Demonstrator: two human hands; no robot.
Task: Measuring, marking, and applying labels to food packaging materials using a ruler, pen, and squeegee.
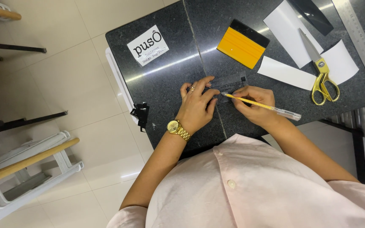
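Note:
My left hand (197, 105), with a ring and a gold watch on the wrist, presses flat on a small dark rectangular piece (230, 81) lying on the black granite table (170, 80). My right hand (254, 104) grips a yellow pen-like tool (260, 106) with a clear end; its tip touches the dark piece beside my left fingers. Part of the dark piece is hidden under both hands.
A yellow squeegee with a black edge (242, 43) lies behind the hands. Gold-handled scissors (322, 71) rest on white paper strips (286, 72) at the right. A steel ruler (362, 40) runs along the far right. A white printed card (147, 45) sits at the left. White stools (26, 164) stand on the tiled floor.

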